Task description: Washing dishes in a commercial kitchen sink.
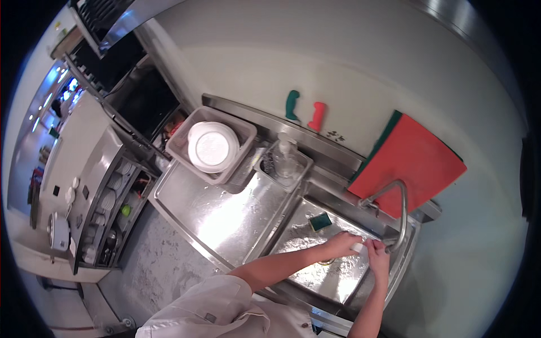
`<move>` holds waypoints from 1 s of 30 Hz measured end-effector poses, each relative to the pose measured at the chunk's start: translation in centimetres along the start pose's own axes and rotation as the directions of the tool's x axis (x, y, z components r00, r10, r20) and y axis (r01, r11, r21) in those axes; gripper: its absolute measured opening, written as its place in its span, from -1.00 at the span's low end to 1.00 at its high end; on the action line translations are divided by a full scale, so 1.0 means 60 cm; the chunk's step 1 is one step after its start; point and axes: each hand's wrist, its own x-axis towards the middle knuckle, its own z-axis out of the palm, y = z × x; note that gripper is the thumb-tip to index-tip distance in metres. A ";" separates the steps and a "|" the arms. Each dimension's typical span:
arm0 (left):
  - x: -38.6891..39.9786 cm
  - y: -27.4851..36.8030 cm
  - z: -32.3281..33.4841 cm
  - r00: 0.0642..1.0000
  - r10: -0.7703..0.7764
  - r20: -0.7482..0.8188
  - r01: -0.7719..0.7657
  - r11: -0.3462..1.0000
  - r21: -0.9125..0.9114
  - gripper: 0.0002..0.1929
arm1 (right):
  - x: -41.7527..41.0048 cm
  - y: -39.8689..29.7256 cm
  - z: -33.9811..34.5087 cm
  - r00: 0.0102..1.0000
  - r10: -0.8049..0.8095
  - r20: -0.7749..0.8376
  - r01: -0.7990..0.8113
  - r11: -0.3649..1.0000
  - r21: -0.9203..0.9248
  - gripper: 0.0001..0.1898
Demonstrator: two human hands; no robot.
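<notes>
Both my hands are over the stainless steel sink basin (312,276), close beneath the spout of the curved metal faucet (403,211). My left hand (344,245) grips a small white object (358,248); its exact kind cannot be made out. On the other side of that object, my right hand (377,252) has its fingers bent around its edge, right by the faucet's outlet. A green scouring sponge (320,222) lies in the wet basin, up and left of my hands. Part of the drain (326,262) shows below my left forearm.
Left of the basin is a wet steel drainboard (219,211). A grey plastic tub (179,148) with white dishes (212,148) and a steel container (291,186) holding a clear pump bottle (286,158) stand along the back. Red (410,164) and green cutting boards lean behind the faucet.
</notes>
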 end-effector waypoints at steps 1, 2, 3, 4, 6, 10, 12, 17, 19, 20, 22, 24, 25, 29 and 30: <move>-0.008 -0.001 -0.009 1.000 0.019 0.011 -0.020 0.998 0.068 -0.69 | 0.006 -0.010 -0.008 0.996 -0.061 0.072 0.065 0.996 -0.057 -0.68; -0.016 -0.001 -0.018 1.000 0.002 -0.011 -0.001 0.997 0.076 -0.69 | 0.022 0.006 -0.001 0.984 -0.017 0.180 -0.005 0.993 0.121 -0.68; -0.017 0.001 -0.020 1.000 0.002 0.025 -0.007 0.985 0.171 -0.70 | 0.038 0.023 -0.005 0.959 0.018 0.283 -0.101 0.955 0.279 -0.67; -0.020 0.000 -0.025 0.998 -0.006 0.060 -0.010 0.964 0.265 -0.71 | 0.060 0.035 -0.013 0.920 0.057 0.388 -0.217 0.899 0.380 -0.63; -0.027 0.002 -0.033 0.998 0.038 0.042 -0.050 0.936 0.347 -0.70 | 0.113 0.093 -0.023 0.936 0.214 0.279 -0.311 0.873 0.376 -0.54; -0.074 -0.025 -0.087 0.996 0.017 -0.085 0.016 0.925 0.381 -0.66 | 0.186 0.132 -0.010 0.775 0.584 0.242 -0.631 0.694 0.346 -0.24; -0.113 -0.035 -0.149 0.974 -0.036 -0.223 0.100 0.955 0.281 -0.67 | 0.201 0.133 0.004 0.768 0.519 0.376 -0.641 0.639 0.426 -0.23; -0.208 -0.073 -0.339 0.706 -0.163 -0.689 0.278 0.959 0.058 -0.62 | 0.250 0.184 -0.020 0.852 0.242 0.463 -0.523 0.407 0.749 -0.45; -0.284 -0.116 -0.421 0.480 -0.314 -0.819 0.417 0.903 -0.102 -0.62 | 0.277 0.140 -0.001 0.822 0.298 0.486 -0.570 0.418 0.707 -0.54; -0.293 -0.129 -0.455 0.419 -0.329 -0.846 0.453 0.883 -0.119 -0.59 | 0.275 0.172 -0.037 0.800 0.348 0.488 -0.599 0.474 0.645 -0.53; -0.346 -0.168 -0.510 0.261 -0.291 -0.921 0.518 0.847 -0.121 -0.53 | 0.272 0.168 -0.036 0.774 0.377 0.509 -0.597 0.703 0.387 -0.47; -0.409 -0.204 -0.544 0.146 -0.227 -0.963 0.546 0.830 -0.114 -0.50 | 0.261 0.107 0.017 0.716 0.407 0.567 -0.664 0.646 0.376 -0.45; -0.415 -0.214 -0.559 0.140 -0.250 -0.958 0.576 0.808 -0.127 -0.48 | 0.253 0.084 0.019 0.667 0.462 0.584 -0.729 0.566 0.385 -0.43; -0.419 -0.246 -0.590 0.199 -0.335 -0.921 0.667 0.735 -0.123 -0.46 | 0.270 0.091 0.002 0.858 0.256 0.445 -0.503 0.241 0.830 -0.42; -0.411 -0.266 -0.593 0.260 -0.369 -0.893 0.678 0.728 -0.103 -0.43 | 0.268 0.110 -0.020 0.843 0.258 0.471 -0.530 0.258 0.808 -0.48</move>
